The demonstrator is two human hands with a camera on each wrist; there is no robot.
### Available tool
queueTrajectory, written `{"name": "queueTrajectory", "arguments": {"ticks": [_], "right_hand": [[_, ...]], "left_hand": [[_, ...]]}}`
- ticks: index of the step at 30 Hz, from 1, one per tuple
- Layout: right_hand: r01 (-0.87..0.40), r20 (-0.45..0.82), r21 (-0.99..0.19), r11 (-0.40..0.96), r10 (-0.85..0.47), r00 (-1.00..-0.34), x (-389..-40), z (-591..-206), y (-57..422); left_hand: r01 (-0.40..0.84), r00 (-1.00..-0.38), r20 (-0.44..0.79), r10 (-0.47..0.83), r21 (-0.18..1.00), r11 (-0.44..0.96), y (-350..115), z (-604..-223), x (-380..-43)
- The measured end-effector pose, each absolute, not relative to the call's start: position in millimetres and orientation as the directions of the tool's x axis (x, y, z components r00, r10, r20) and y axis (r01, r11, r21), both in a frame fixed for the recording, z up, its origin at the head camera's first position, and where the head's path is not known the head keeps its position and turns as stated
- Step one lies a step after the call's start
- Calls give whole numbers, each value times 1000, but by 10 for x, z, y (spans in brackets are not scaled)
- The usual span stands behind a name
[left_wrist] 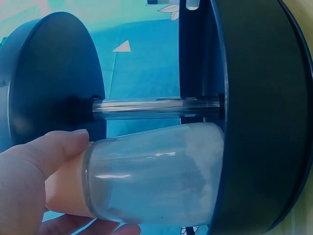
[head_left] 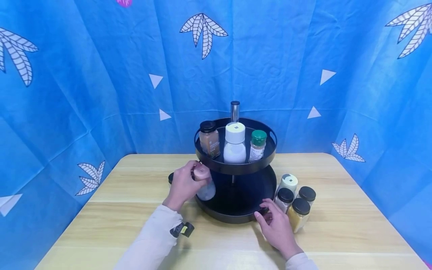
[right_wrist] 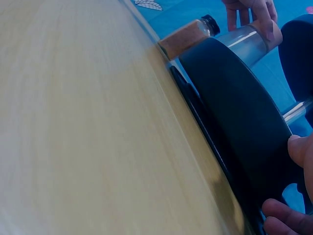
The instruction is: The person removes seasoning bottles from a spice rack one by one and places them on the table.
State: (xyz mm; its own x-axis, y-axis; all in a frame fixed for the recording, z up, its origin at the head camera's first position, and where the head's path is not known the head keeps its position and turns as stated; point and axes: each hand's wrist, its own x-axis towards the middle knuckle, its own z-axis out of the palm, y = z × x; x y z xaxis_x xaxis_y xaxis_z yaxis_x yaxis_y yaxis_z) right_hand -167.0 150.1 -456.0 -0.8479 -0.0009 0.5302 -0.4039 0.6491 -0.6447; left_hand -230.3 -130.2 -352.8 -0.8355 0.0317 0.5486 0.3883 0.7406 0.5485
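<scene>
Pink-capped clear jar [head_left: 206, 190] gripped by left hand [head_left: 183, 183] at black round lower tray [head_left: 243, 197], touched by right hand [head_left: 276, 227]; upper tray [head_left: 233, 169] stocked, black-capped jars [head_left: 297, 220] on desk [head_left: 344, 232] seemingly unplaced.

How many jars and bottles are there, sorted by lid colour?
Black-lidded jars: 5
White-lidded bottles: 2
Green-lidded jar: 1
Pink-lidded jar: 1
Total: 9
</scene>
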Motion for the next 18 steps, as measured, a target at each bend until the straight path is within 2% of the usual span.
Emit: {"name": "queueTrajectory", "arguments": {"ticks": [18], "right_hand": [[-389, 513, -648, 655, -2, -859, -1666, -4544, 1498]], "left_hand": [[346, -861, 509, -11, 601, 720, -1336, -3434, -2278]]}}
